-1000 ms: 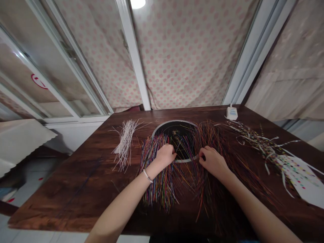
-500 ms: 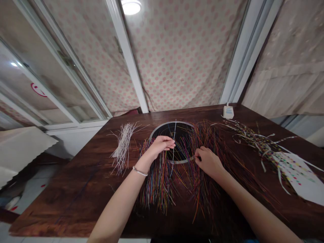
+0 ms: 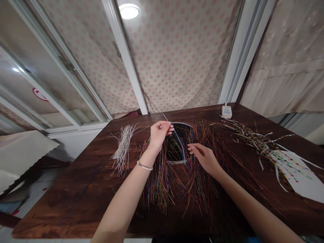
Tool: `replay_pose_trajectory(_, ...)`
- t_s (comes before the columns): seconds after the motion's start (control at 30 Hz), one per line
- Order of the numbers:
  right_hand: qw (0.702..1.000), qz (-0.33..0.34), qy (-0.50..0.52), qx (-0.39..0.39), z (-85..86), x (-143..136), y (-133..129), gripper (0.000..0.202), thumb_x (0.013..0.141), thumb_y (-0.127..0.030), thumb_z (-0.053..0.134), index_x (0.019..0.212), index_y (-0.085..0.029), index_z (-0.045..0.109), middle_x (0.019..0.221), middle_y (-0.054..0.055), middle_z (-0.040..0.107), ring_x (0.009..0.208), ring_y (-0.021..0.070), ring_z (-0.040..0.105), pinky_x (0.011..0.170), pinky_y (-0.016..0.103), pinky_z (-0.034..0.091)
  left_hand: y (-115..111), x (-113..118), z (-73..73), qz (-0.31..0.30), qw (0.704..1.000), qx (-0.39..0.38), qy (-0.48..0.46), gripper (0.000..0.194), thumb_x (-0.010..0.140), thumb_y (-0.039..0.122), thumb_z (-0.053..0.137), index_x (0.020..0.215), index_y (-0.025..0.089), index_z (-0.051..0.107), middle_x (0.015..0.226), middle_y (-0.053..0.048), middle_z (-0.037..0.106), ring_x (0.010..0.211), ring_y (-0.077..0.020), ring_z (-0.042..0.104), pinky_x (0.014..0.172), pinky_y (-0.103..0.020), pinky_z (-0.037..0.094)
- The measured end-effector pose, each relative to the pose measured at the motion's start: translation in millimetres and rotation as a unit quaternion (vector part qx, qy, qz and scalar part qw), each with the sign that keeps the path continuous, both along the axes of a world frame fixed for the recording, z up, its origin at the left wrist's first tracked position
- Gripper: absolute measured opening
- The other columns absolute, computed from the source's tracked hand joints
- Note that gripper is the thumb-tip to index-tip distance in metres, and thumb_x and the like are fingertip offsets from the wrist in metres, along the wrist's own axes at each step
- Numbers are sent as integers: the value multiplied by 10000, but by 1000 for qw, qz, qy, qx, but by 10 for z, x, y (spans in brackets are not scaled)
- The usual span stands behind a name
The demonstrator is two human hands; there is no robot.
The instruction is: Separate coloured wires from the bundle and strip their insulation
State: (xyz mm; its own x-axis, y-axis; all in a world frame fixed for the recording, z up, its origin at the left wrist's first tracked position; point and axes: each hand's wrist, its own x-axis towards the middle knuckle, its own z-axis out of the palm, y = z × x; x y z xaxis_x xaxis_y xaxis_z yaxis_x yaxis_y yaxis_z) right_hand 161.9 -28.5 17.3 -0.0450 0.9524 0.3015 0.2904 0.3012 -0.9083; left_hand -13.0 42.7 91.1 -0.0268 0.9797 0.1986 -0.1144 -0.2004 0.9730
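My left hand is raised over the round black tray with a pale rim. Its thumb and fingers pinch thin white and blue wires; one white end sticks up beyond the fingers, and the rest hangs down across the tray. My right hand hovers at the tray's right side, fingers stretched towards the hanging wires, with nothing visible in them. Under and beside it spreads a bundle of mostly reddish and dark thin wires. A multicoloured wire bundle drapes over the tray's left front, below my left hand.
A pile of white wires lies on the dark wooden table to the left. At the right are a dotted white sheet and a tangle of speckled strips. A small white box stands at the back.
My left hand has risen and turned upward with the wires, which now slant across the tray. My right hand has moved slightly left, and its fingers have straightened out from a curl.
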Motion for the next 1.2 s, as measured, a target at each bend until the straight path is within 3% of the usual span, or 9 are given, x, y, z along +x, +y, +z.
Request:
replay_pose_trajectory(0.17, 979, 115, 90, -143, -44, -11, 32, 346, 782, -387, 492, 977, -122, 600, 769, 72, 651, 574, 111, 581, 511, 235, 450, 81, 132, -258, -28, 994, -90, 54, 155, 712, 253, 603, 762, 110, 571, 736, -79, 645, 582, -90, 606, 532, -184, 473)
replay_pose_trajectory(0.33, 975, 113, 61, -179, -182, -21, 42, 315, 682, -350, 609, 900, -123, 594, 600, 9, 609, 391, 64, 466, 341, 182, 332, 71, 194, -537, -50, 984, -152, 82, 125, 723, 228, 596, 748, 112, 556, 715, -86, 652, 554, -102, 614, 494, -182, 469)
replay_pose_trajectory(0.43, 971, 128, 61, -193, -214, -43, 20, 261, 684, -366, 605, 798, -132, 582, 548, -12, 577, 365, 64, 462, 318, 176, 323, 42, 221, -599, -59, 980, -167, 91, 139, 725, 242, 598, 751, 116, 545, 724, -93, 659, 551, -117, 624, 470, -179, 457)
replay_pose_trajectory(0.57, 959, 170, 80, -212, -185, -59, -3, 250, 701, -377, 590, 671, -128, 577, 554, 0, 580, 404, 66, 502, 366, 177, 377, -76, 231, -577, -83, 977, -171, 93, 197, 744, 309, 582, 803, 125, 546, 780, -109, 670, 632, -141, 646, 517, -199, 478)
replay_pose_trajectory(0.7, 968, 110, 125, -188, -163, -42, 19, 255, 683, -395, 609, 669, -142, 582, 556, -4, 583, 437, 78, 523, 407, 192, 402, -334, 187, -549, -182, 961, -183, 96, 355, 745, 446, 546, 873, 116, 570, 820, -133, 673, 718, -173, 650, 617, -261, 505)
replay_pose_trajectory(0.8, 977, 58, 140, -148, -151, -31, 34, 235, 678, -383, 620, 671, -150, 593, 512, -17, 564, 440, 85, 512, 429, 205, 407, -519, 161, -606, -261, 942, -181, 105, 397, 708, 459, 583, 911, 119, 587, 856, -130, 673, 738, -178, 648, 643, -274, 501)
replay_pose_trajectory(0.9, 981, 34, 145, -124, -145, -31, 37, 217, 683, -365, 619, 682, -148, 619, 515, -14, 569, 464, 90, 511, 459, 215, 412, -608, 169, -721, -258, 945, -176, 98, 391, 638, 389, 674, 917, 126, 594, 841, -111, 678, 709, -163, 646, 629, -254, 491)
replay_pose_trajectory(1.03, 976, 21, 149, -155, -171, -30, 54, 204, 669, -340, 629, 734, -150, 660, 584, 2, 608, 537, 102, 542, 515, 224, 427, -618, 189, -855, -227, 958, -165, 63, 317, 665, 389, 645, 818, 111, 627, 828, -107, 676, 723, -156, 643, 628, -236, 483)
replay_pose_trajectory(1.2, 970, 51, 152, -184, -194, -32, 69, 216, 656, -315, 642, 782, -145, 685, 657, 27, 644, 599, 114, 563, 559, 236, 437, -632, 173, -885, -209, 963, -165, 44, 286, 680, 376, 633, 796, 115, 620, 781, -89, 672, 688, -154, 644, 583, -221, 475)
